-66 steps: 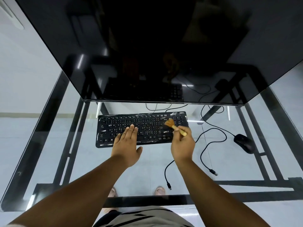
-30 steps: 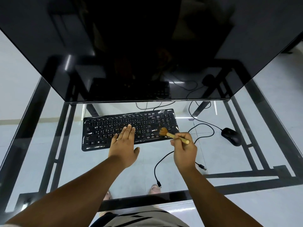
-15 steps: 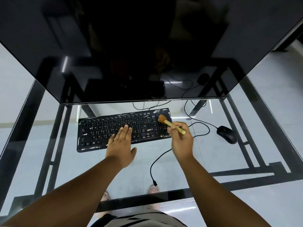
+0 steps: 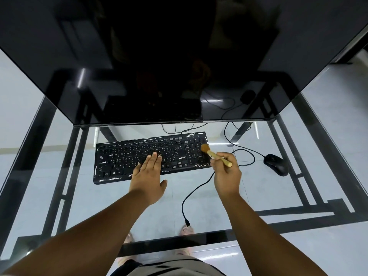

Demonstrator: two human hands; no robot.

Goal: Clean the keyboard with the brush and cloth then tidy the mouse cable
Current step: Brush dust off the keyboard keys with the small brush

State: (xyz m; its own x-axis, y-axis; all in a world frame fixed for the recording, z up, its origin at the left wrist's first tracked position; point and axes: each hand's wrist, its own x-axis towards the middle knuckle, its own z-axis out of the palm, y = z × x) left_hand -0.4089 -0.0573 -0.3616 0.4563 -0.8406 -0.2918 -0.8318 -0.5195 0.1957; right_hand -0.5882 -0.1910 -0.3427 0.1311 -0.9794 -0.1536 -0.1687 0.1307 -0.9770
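While the keyboard point(image 4: 152, 159) lies mid-desk, my flat left hand point(image 4: 148, 177) steadies it and my right hand point(image 4: 227, 174) grips the brush point(image 4: 215, 154), bristles on the far-right keys. Brushing step; next needs strokes leftward, then the cloth, unseen.

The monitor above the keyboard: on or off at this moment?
Off, as far as the picture shows. The monitor is uniformly black and only mirrors the keyboard and mouse below it.

Glass desk point(image 4: 258, 188) with keyboard point(image 4: 139, 162), mouse point(image 4: 275, 164), loose cable point(image 4: 196, 188), monitor point(image 4: 179, 56).
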